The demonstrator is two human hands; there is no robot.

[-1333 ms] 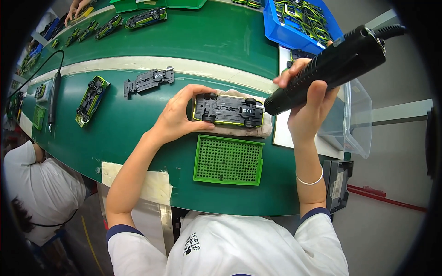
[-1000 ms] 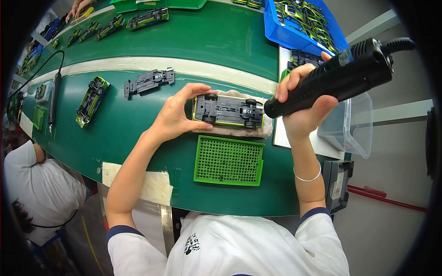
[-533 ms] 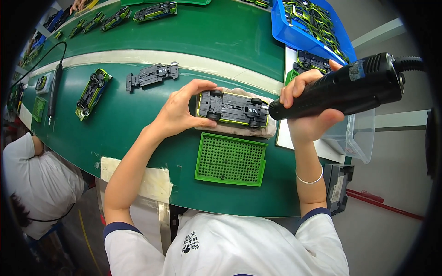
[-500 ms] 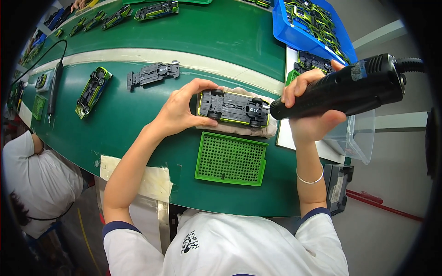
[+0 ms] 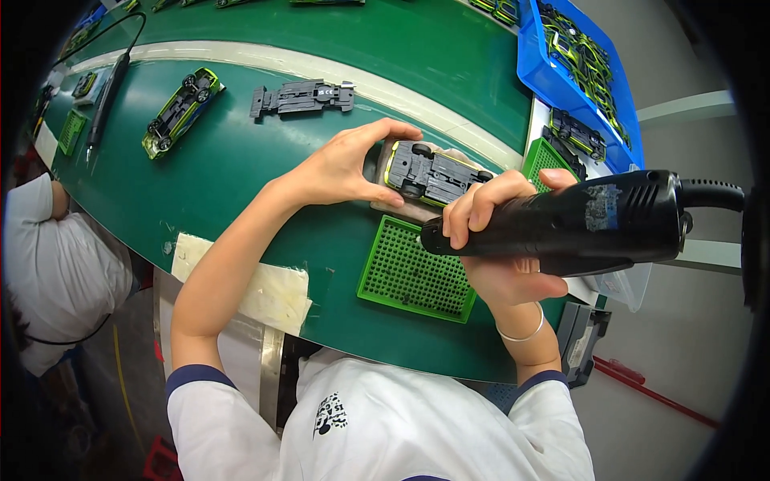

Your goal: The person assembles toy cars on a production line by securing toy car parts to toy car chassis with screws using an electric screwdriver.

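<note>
A yellow-green toy car lies upside down on a padded cloth rest, its dark grey underside and wheels facing up. My left hand grips the car's left end between thumb and fingers. In my right hand is a black electric screwdriver, held nearly level with its cord leading off right. Its front end is over the upper part of a green perforated screw tray; the bit itself cannot be made out. The screwdriver and right hand cover the car's right end.
Left on the green bench lie a loose grey chassis plate, another upturned toy car and a pen-like corded tool. A blue bin of car bodies stands at far right. Another person's white shirt shows at left.
The screwdriver has left the car's right end and come nearer, over the green tray. My left hand still holds the car. The whole view has shifted with my head.
</note>
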